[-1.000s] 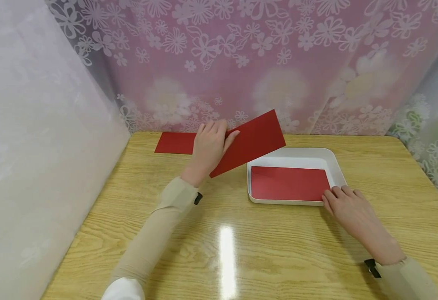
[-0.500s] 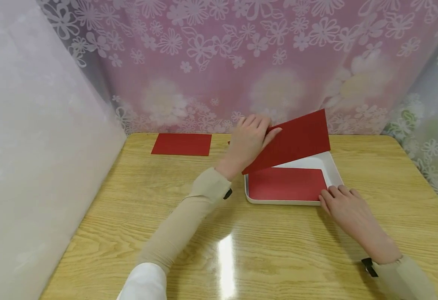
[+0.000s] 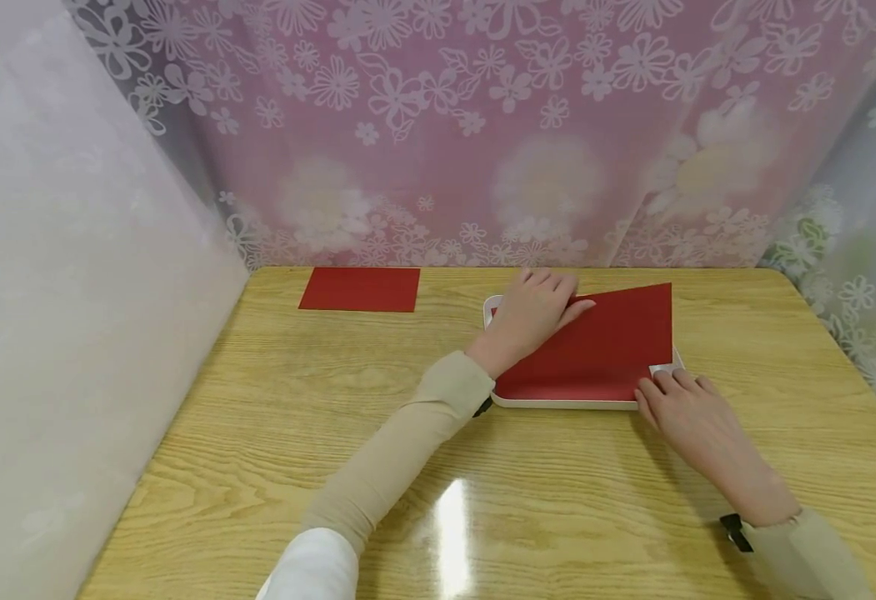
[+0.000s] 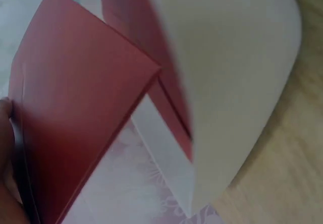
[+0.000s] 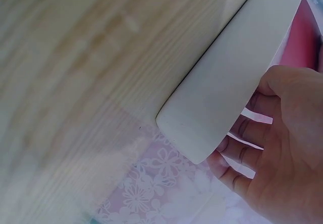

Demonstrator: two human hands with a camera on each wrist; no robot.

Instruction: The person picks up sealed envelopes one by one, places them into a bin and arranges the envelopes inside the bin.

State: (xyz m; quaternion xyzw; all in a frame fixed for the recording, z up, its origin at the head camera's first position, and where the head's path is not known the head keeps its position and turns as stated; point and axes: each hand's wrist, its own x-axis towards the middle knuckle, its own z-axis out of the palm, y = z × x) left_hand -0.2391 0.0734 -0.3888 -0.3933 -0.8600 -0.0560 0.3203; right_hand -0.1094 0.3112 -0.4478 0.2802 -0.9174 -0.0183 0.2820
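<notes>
My left hand (image 3: pixel 531 318) pinches a red envelope (image 3: pixel 618 333) by its upper edge, thumb on the near face. The envelope is tilted over the white tray (image 3: pixel 567 404), its far right corner raised. In the left wrist view, a crease line runs along the held envelope (image 4: pixel 86 88), and another red envelope (image 4: pixel 132 17) lies inside the tray, mostly covered in the head view. My right hand (image 3: pixel 696 423) holds the tray's near right corner, fingers curled over the rim; the right wrist view has these fingers along the tray wall (image 5: pixel 217 77).
A further red envelope (image 3: pixel 360 289) lies flat at the back left of the wooden table (image 3: pixel 272 400). Behind the table's far edge hangs a pink floral curtain (image 3: pixel 438 125). A pale sheet (image 3: pixel 70 292) closes off the left side.
My left hand has carried the red envelope from the left to over the tray and lowered it there, uncovering the envelope at the back left. The right hand has stayed at the tray's corner.
</notes>
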